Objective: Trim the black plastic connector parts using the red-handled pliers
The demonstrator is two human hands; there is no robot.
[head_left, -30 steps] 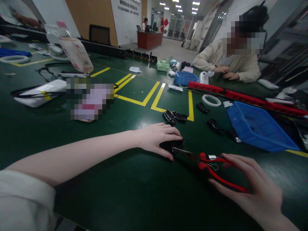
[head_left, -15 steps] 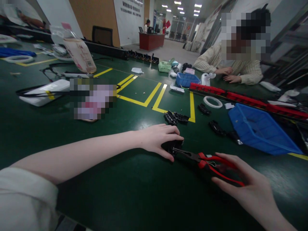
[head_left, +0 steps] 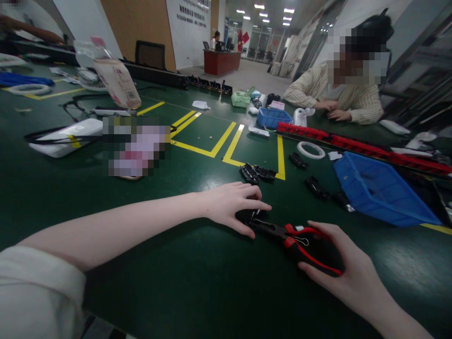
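Note:
My left hand (head_left: pixel 235 203) is curled around a small black plastic part (head_left: pixel 247 216) on the green table, its thumb below and fingers above; much of the part is hidden. In my right hand (head_left: pixel 348 268) are long-nose pliers (head_left: pixel 294 238) with red and black handles. Their handles are spread and a wire spring shows between them. The plier jaws reach to the black part beside my left thumb. Just beyond my left hand lie black plastic pieces (head_left: pixel 250 173), with more black pieces (head_left: pixel 317 188) to the right.
A blue bin (head_left: pixel 384 188) stands on the right, before a long red strip (head_left: pixel 353 146). A tape roll (head_left: pixel 310 149) lies near it. On the left are a phone (head_left: pixel 144 150), a white pouch (head_left: pixel 70 136) and a bottle (head_left: pixel 118 82). A person in a striped shirt (head_left: pixel 307 89) sits across.
My right hand and the pliers have shifted left, the jaws pushing closer in on the black part. The left hand's index finger has straightened a little over the part.

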